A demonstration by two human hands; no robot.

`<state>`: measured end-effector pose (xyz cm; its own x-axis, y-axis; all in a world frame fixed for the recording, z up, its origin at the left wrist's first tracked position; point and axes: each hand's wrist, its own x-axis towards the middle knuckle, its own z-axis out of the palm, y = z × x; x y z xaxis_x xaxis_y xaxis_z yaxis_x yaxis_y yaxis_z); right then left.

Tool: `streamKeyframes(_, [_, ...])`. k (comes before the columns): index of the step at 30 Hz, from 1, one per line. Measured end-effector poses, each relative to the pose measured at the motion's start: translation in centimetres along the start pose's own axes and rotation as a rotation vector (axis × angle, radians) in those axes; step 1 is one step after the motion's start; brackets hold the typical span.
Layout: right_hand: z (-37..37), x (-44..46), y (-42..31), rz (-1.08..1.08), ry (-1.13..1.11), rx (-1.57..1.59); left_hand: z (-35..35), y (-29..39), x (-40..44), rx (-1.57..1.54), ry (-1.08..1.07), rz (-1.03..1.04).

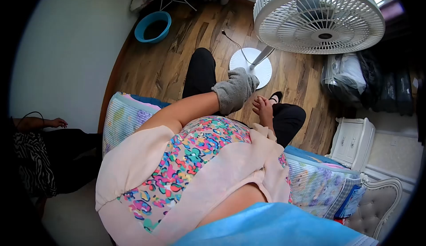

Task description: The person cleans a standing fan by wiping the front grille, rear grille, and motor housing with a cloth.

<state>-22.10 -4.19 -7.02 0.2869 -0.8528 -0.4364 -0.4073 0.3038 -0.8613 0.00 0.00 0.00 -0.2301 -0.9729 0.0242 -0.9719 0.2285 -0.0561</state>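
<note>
A grey terry-cloth mitt or wrapped towel [234, 90] covers my left hand to the wrist, so its fingers are hidden. The left forearm reaches forward across my lap, and the grey cloth overlaps the edge of the fan's round white base [251, 64] in view. Bare and with nothing in it, my right hand [264, 108] is beside my right knee, its fingers slightly bent and apart. A white pedestal fan [321, 24] stands on the floor in front of me. My lap is covered by a pale apron-like garment [137, 157] and flower-patterned cloth [184, 164].
I sit on a bed with a striped quilt [310, 181]. At the left is another person's hand [57, 122]. A blue basin [167, 21] stands on the wood floor, bagged items [348, 77] lie at right, and a white nightstand [350, 141] is by the tufted headboard [372, 206].
</note>
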Motion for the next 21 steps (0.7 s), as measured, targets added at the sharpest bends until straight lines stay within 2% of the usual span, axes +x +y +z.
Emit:
streamKeyframes(2, [-0.1,0.5,1.5,0.093,-0.120,0.099,0.2,0.4,0.9,0.065,0.016,0.077])
streamKeyframes(3, [12.9,2.1,3.3,0.055,-0.226,0.281,1.1,-7.4,-4.7,0.243,-0.103,0.084])
streamKeyframes(6, [11.5,4.6,8.2,0.223,-0.246,0.106,2.1,-6.9,-3.8,0.313,0.109,0.047])
streamKeyframes(7, [11.2,5.3,10.4,0.238,-0.240,0.117,2.2,-6.6,-4.0,0.307,0.099,0.063])
streamKeyframes(9, [10.5,6.9,13.1,0.380,-0.387,0.198,1.7,-6.3,-3.9,0.257,0.025,0.098])
streamKeyframes(11, [12.0,4.0,7.9,0.321,-0.184,0.231,-3.6,-6.4,-5.5,0.366,0.008,0.180])
streamKeyframes(12, [11.9,4.3,8.3,0.311,-0.225,0.240,-6.6,-6.3,-5.9,0.428,-0.102,0.231])
streamKeyframes(15, [11.6,5.0,9.8,0.337,-0.327,0.241,-6.8,-6.5,-6.7,0.366,-0.074,0.171])
streamKeyframes(17, [12.3,3.0,7.0,0.306,-0.227,0.311,-6.2,-6.7,-6.7,0.311,-0.052,0.147])
streamKeyframes(21, [11.9,4.3,8.3,0.320,-0.296,0.276,-6.3,-7.2,-7.4,0.185,-0.001,0.101])
